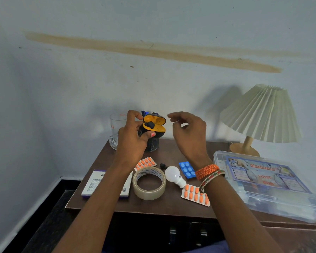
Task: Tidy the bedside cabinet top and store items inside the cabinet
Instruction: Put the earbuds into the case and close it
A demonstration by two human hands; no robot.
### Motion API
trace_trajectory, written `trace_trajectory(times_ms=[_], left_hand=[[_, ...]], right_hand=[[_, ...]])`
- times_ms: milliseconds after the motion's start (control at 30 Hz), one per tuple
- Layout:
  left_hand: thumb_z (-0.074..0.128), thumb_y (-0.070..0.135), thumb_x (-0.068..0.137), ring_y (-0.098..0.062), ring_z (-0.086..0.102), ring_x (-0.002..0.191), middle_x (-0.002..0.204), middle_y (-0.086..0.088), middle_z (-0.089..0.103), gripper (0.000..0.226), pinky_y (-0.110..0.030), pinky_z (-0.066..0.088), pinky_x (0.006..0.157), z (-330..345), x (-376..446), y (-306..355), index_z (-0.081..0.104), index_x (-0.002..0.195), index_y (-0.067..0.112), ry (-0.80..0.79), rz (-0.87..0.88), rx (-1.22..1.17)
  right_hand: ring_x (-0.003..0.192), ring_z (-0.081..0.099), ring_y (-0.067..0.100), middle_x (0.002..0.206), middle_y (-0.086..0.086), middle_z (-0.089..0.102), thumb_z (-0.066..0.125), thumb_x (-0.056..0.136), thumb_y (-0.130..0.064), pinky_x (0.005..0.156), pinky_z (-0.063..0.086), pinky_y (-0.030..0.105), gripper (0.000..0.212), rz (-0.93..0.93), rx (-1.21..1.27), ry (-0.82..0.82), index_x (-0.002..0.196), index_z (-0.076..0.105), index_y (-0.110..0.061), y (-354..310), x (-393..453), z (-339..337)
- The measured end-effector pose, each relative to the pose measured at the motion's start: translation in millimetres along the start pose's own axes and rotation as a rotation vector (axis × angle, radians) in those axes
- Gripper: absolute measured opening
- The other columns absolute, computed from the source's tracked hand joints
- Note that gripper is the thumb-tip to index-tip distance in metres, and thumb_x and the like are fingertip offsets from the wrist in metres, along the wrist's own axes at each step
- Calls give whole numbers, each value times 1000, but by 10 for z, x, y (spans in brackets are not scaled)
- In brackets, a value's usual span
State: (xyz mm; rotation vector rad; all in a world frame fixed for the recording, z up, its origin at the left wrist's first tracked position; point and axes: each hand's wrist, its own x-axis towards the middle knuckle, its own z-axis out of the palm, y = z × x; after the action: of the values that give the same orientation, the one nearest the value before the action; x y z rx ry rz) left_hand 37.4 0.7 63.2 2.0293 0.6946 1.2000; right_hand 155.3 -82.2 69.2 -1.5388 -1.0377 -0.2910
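Earbud case, black outside and orange inside, sits open in the left hand, whose fingers wrap around its lower half, thumb on the front; one black earbud sits in it. Right hand is beside it, not touching, with loosely curled, empty fingers. Below on the cabinet top lie a tape roll, a white bulb, orange pill strips, a blue strip, a book and another earbud. A first aid box is at the right, near a lamp.

Glossy tape roll, dark wood cabinet top.
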Motion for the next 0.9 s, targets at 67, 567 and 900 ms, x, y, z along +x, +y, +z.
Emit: trace_trajectory(times_ms=[67,567,900], left_hand=[[70,12,81,-19,62,108,117,-7,66,47,-3,37,74,-1,0,-2,40,118,13,6,-15,15],[70,13,80,-19,61,110,120,-7,65,54,-11,37,81,0,-12,8,41,125,16,-35,-36,42],[71,13,79,-23,61,110,119,-8,65,55,-26,44,92,-50,-16,-37,43,126,16,-28,-40,46]], right_hand=[[74,60,1,79,-9,66,53,84,-6,68,44,6,25,73,1,62,92,73,-18,81,23,-23],[91,62,26,101,8,65,62,81,-34,83,55,40,33,333,-664,-749,104,65,-10,562,-124,332],[105,60,28,115,10,62,68,80,-28,88,52,40,38,357,-717,-878,113,61,-10,618,-127,425]])
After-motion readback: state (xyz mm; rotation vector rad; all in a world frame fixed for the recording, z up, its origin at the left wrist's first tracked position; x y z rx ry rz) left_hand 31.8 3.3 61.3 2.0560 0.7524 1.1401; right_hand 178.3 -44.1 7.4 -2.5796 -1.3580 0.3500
